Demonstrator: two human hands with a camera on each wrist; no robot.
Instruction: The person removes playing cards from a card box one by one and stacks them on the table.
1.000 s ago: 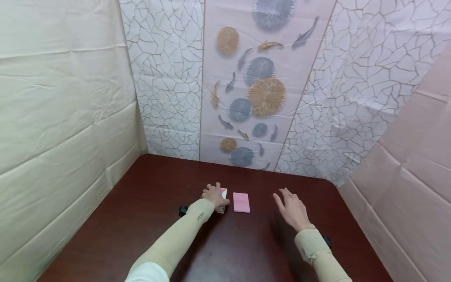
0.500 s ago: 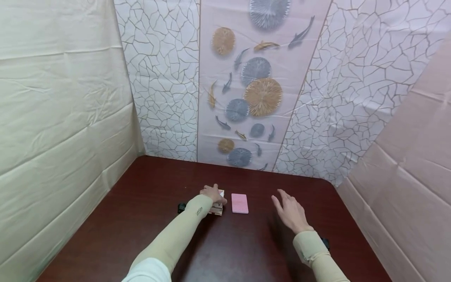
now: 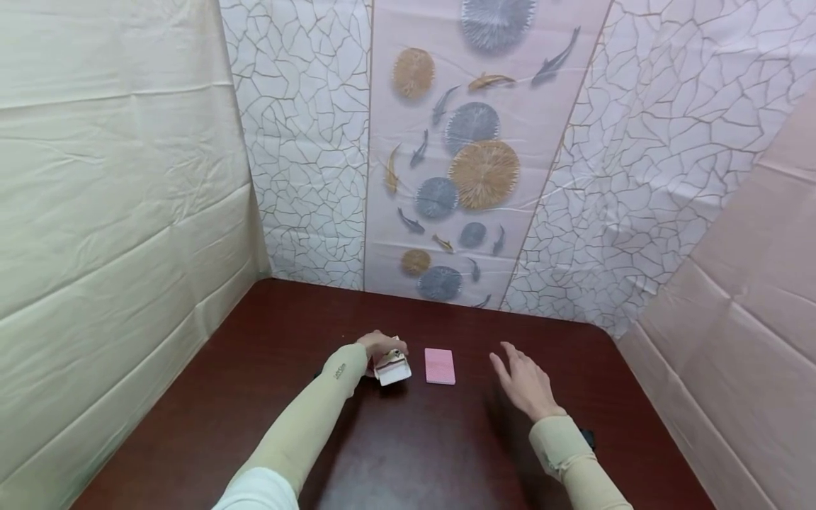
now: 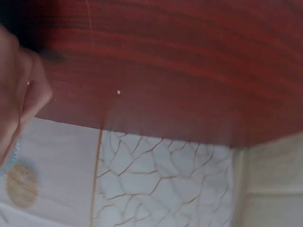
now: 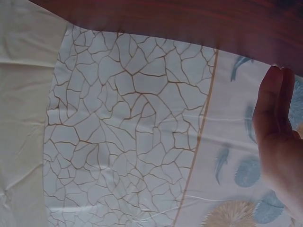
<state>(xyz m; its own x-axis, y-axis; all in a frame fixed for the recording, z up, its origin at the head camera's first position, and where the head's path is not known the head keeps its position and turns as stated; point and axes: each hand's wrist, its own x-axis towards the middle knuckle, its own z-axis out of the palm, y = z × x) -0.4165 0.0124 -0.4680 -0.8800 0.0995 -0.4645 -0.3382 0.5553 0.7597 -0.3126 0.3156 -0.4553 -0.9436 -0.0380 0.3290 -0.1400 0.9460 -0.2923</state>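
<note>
One small box (image 3: 393, 371), white end showing, is gripped in the curled fingers of the left hand (image 3: 381, 344), left of the head view's lower centre. Just right lies a pink block (image 3: 440, 366). Across open surface (image 3: 414, 446), the right hand (image 3: 525, 382) has extended fingers, well inside the right edge; wood runs back to patterned cloth (image 3: 440, 156).

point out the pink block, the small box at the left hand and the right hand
Pink block (image 3: 440, 366): head view, middle of its top face.
Small box (image 3: 394, 372): head view, its white panel.
Right hand (image 3: 528, 384): head view, back of the hand.
</note>
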